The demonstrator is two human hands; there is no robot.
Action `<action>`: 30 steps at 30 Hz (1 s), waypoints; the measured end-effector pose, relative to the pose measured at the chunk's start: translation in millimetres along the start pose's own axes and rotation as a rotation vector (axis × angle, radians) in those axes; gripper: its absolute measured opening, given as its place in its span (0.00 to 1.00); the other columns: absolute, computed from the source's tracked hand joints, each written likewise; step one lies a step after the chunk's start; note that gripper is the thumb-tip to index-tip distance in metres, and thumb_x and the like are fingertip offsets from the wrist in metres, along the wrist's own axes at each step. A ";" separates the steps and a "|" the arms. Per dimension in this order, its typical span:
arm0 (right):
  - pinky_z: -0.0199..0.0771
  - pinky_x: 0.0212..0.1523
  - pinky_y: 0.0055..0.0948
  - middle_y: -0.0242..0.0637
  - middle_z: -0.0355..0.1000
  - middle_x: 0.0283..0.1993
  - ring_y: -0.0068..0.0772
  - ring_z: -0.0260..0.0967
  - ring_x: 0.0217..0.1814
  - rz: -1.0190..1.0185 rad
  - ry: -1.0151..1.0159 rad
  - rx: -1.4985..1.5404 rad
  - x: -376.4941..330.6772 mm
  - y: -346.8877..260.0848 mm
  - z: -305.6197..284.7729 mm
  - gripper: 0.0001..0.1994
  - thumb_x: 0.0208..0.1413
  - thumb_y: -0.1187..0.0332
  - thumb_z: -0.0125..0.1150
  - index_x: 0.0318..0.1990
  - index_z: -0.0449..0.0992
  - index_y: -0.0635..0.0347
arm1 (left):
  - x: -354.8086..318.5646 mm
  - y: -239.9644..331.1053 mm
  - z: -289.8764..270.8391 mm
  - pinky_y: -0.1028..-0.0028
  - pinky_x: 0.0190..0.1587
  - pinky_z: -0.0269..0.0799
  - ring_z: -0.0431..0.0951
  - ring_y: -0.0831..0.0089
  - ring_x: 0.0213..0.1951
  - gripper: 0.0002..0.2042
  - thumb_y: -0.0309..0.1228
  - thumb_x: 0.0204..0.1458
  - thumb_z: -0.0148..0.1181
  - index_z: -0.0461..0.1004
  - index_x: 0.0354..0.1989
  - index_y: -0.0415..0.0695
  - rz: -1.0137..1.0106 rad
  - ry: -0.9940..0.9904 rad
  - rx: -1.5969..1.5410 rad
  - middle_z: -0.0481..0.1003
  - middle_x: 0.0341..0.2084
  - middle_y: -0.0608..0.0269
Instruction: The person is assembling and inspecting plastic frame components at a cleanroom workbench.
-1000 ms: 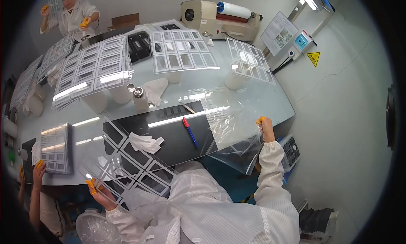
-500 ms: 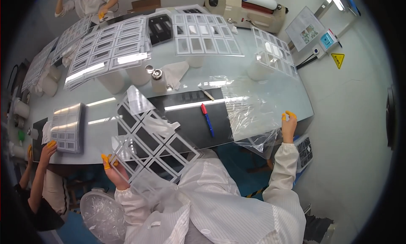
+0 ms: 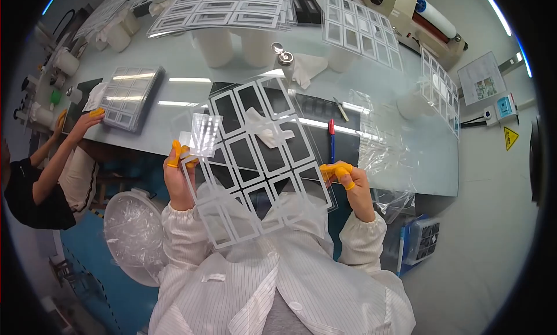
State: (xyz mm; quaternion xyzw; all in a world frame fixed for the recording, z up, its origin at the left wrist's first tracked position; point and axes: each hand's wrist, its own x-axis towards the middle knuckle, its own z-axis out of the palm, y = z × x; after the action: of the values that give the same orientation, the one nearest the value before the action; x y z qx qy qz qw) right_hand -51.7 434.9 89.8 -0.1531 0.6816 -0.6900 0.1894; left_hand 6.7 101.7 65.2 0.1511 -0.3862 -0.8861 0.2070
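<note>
In front of my body I hold a clear plastic sheet (image 3: 266, 180) printed with rows of white rectangular frames, tilted over the table's front edge. My left hand (image 3: 181, 183), with yellow finger cots, is closed on its left edge. At the opposite edge my right hand (image 3: 355, 190), also in yellow cots, pinches the sheet. Through it show a black mat (image 3: 346, 139) and a white cloth (image 3: 268, 129). Just beyond my right hand lie a blue pen with a red cap (image 3: 332, 139) and a small knife (image 3: 340, 110). Crumpled clear film (image 3: 383, 140) lies right of them.
More framed sheets (image 3: 232, 8) rest on white tubs (image 3: 212, 47) at the back. A metal pump bottle (image 3: 285, 61) stands before them. At left, a co-worker's hand (image 3: 87, 121) touches a stack of sheets (image 3: 130, 97). A bin (image 3: 130, 233) with film sits below; a roller machine (image 3: 406, 18) stands back right.
My right hand has come in from beside the clear film and taken the sheet's right edge. The sheet has turned and spread wider between both hands. The whole view has shifted.
</note>
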 end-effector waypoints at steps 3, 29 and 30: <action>0.64 0.31 0.18 0.34 0.67 0.29 0.22 0.63 0.26 -0.009 -0.005 0.129 6.1 0.8 17.3 0.27 0.46 0.46 0.48 0.33 0.70 0.67 | -10.9 4.0 1.4 0.79 0.37 0.66 0.69 0.77 0.32 0.13 0.36 0.53 0.40 0.66 0.38 0.40 -0.027 -0.005 0.061 0.69 0.31 0.62; 0.63 0.21 0.19 0.35 0.66 0.20 0.24 0.63 0.20 0.094 0.233 0.517 -7.3 -2.1 22.0 0.15 0.46 0.57 0.53 0.29 0.67 0.64 | 3.1 -22.2 16.0 0.83 0.27 0.66 0.67 0.80 0.23 0.11 0.37 0.53 0.42 0.64 0.30 0.41 -0.405 -0.005 -0.246 0.66 0.21 0.65; 0.63 0.21 0.19 0.35 0.66 0.20 0.24 0.63 0.20 0.093 0.246 0.513 -7.1 -2.5 20.5 0.15 0.46 0.57 0.53 0.29 0.67 0.64 | 4.8 -23.4 20.0 0.83 0.27 0.66 0.67 0.80 0.23 0.11 0.37 0.52 0.42 0.64 0.30 0.41 -0.423 0.008 -0.211 0.66 0.21 0.65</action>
State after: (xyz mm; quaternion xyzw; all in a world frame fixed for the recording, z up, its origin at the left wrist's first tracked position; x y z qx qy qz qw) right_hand -35.9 420.1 93.1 0.0163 0.5089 -0.8439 0.1691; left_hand -11.9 126.3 60.3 0.2098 -0.2502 -0.9446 0.0331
